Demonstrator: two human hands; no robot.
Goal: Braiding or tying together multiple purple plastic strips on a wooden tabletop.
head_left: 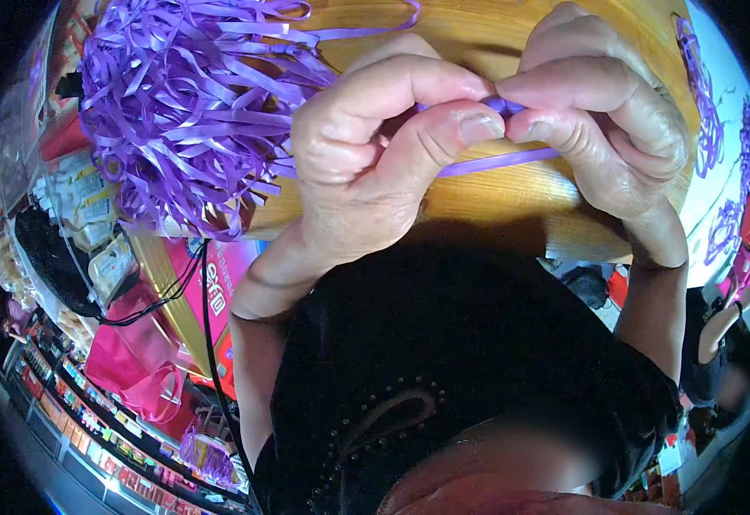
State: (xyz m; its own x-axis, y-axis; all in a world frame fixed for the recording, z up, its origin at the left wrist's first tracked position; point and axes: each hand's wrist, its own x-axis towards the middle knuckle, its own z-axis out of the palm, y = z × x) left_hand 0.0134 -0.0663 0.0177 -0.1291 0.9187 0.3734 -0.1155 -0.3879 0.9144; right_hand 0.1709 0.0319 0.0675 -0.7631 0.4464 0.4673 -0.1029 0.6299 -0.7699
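Note:
Thumb and forefinger of my left hand [375,129] pinch a narrow purple ribbon [499,160]. Facing it, my right hand [602,107] pinches the same ribbon, with the fingertips of both hands nearly touching. A small folded or knotted bit of ribbon shows between the tips; its exact form is mostly hidden by the fingers. One length of the ribbon runs below the fingers, just above the wooden table [486,206]. Left of my left hand lies a big tangled heap of purple ribbon strips [190,112], some hanging over the table's front edge.
On a white surface to the right lie more purple ribbon loops [705,112]. Another person's arm [718,330] shows at the far right. A black cable [209,335] hangs below the table at left, near a pink bag [134,365] and stocked shelves [109,438].

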